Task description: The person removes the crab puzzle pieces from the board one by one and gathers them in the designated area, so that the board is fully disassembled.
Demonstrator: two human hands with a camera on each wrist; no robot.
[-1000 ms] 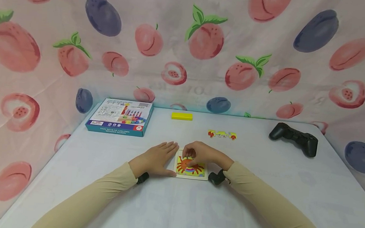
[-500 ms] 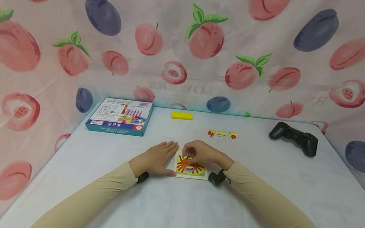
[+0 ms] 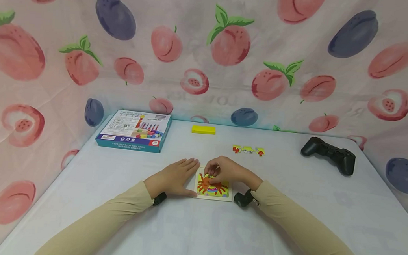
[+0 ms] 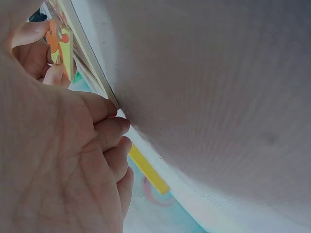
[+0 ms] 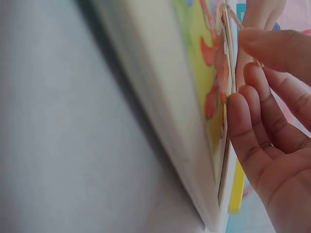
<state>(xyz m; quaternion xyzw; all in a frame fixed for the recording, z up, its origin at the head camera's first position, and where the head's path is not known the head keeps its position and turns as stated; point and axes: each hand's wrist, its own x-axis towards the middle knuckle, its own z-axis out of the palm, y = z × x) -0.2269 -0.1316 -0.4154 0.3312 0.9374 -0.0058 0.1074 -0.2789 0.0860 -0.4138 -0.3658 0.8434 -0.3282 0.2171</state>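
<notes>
A square jigsaw puzzle tray with a pale rim lies flat on the white table, showing an orange crab with a rainbow patch on yellow. My left hand rests beside it, fingers straight, fingertips touching its left edge; the left wrist view shows this contact too. Over the tray's upper part, my right hand pinches an orange and yellow puzzle piece between thumb and fingers, tilted above the picture. The right hand's fingers hide the tray's upper area. Beyond the right hand, several loose puzzle pieces sit in a short row.
A yellow block lies near the table's back edge. At back left is a flat teal toy box; at back right, a black game controller. A fruit-patterned cloth hangs behind the table. Each wrist carries a small black camera.
Hardly anything differs. The right hand stays over the tray with the puzzle piece, shifting only very slightly; the left hand keeps its place.
</notes>
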